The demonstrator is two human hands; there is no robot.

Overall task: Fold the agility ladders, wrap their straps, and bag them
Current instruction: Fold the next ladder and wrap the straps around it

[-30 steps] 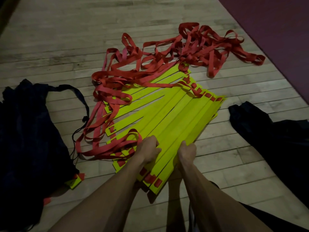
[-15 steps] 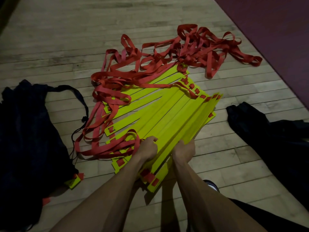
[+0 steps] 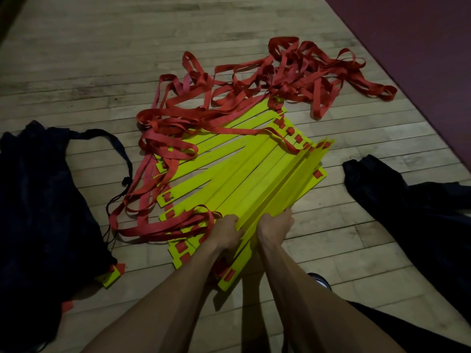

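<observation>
Ladder rungs (image 3: 244, 179) fan away from hands; left hand (image 3: 225, 231), right hand (image 3: 274, 226) grip near ends (straps (image 3: 254, 98) loose beyond).

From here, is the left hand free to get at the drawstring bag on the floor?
Probably not yet: the left hand grips the yellow rungs together with the right hand. The dark drawstring bag lies unobstructed to its left, with only red straps between.

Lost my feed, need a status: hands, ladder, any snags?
Both hands, left and right, gripping yellow rungs at near end. Rungs fanned, not stacked. Red straps loose, tangled across far rungs.
</observation>
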